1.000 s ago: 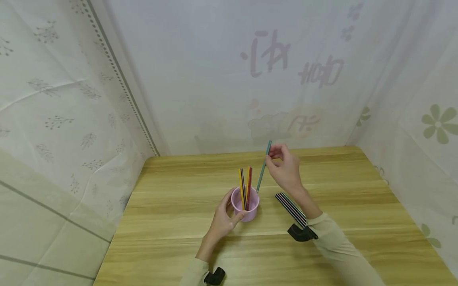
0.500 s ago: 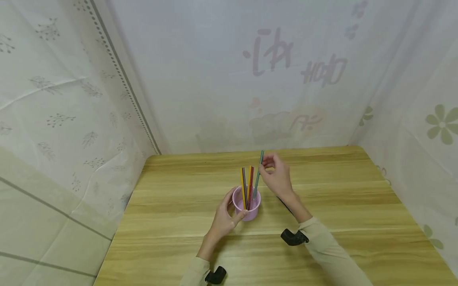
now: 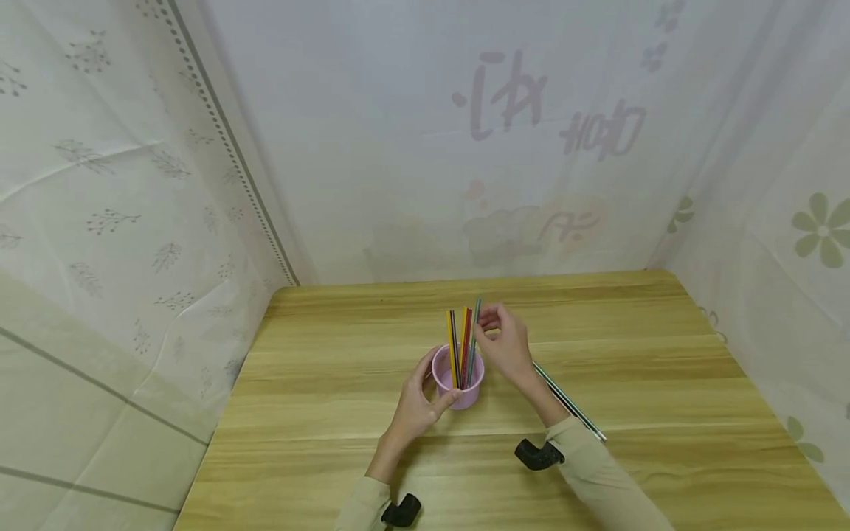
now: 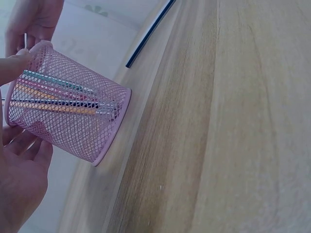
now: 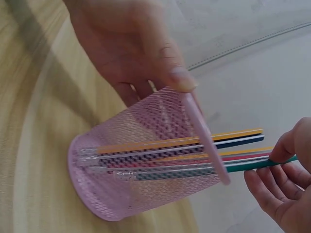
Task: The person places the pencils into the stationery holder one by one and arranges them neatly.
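Observation:
A pink mesh pencil cup (image 3: 467,399) stands on the table, holding several pencils in yellow, dark and red (image 5: 180,141). My left hand (image 3: 417,405) grips the cup from its left side, thumb at the near rim and fingers round the far side. Between thumb and fingers my right hand (image 3: 508,343) pinches a green pencil (image 5: 238,167), whose lower end is inside the cup. In the right wrist view the pencils' silver ends point toward the cup's base. Beside my right forearm lie more pencils (image 3: 574,409), striped green and dark, partly covered by the arm.
The wooden table (image 3: 319,369) ends at a back edge against a pale printed curtain (image 3: 372,147). Patterned cloth hangs on both sides. A black wrist mount (image 3: 539,455) sits at my right wrist and another mount (image 3: 401,510) at my left.
My right hand has moved left and down, bringing the green pencil from beside the cup's rim to inside it. The left hand keeps its hold on the cup.

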A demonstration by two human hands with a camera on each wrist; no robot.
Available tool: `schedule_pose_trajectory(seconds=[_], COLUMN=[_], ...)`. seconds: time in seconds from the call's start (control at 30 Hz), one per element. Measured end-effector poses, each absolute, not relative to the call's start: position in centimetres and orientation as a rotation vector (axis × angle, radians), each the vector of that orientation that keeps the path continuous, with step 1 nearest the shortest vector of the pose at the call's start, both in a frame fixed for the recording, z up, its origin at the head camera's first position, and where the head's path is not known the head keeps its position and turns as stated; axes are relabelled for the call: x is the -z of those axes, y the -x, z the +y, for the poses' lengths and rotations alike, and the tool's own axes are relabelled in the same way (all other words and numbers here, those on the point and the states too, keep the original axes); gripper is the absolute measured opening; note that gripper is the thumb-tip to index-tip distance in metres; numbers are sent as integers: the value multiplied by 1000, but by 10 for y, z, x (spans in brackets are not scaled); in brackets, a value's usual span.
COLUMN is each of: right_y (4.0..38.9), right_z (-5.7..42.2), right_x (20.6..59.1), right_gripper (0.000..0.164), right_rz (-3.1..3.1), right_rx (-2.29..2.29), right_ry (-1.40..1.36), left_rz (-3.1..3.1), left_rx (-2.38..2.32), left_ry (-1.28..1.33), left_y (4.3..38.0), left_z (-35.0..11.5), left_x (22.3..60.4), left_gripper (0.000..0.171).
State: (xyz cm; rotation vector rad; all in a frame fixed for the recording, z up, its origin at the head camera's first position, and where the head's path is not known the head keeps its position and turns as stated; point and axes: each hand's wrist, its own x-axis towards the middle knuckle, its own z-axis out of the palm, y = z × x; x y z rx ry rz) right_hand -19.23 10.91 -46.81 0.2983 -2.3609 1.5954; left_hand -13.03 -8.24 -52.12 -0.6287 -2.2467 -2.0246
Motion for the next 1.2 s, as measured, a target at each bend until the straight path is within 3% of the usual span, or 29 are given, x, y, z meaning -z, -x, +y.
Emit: schedule_pose_trajectory(seconds=[0.2,0.47,0.7,1.2], right_y=[189,184,184,187], right_z=[110,112,122,167], right_x=[479,483,480,485], right_gripper=[23,23,21,19], right_rz=[-2409,-2433,-2476,-2519], right_rx=[-1592,-1585,-1552,-1444], right_ry=[-296,-283,-254,-145], left_rz=[-2253,-2245,-2227,-2240], left_rx=[1962,1981,2036,2053], left_ry=[628,638,667,620], left_y=[138,139,130,128], left_z=[-82,-82,-82,-82], left_x=[547,546,518,516], left_gripper=[81,83,80,81])
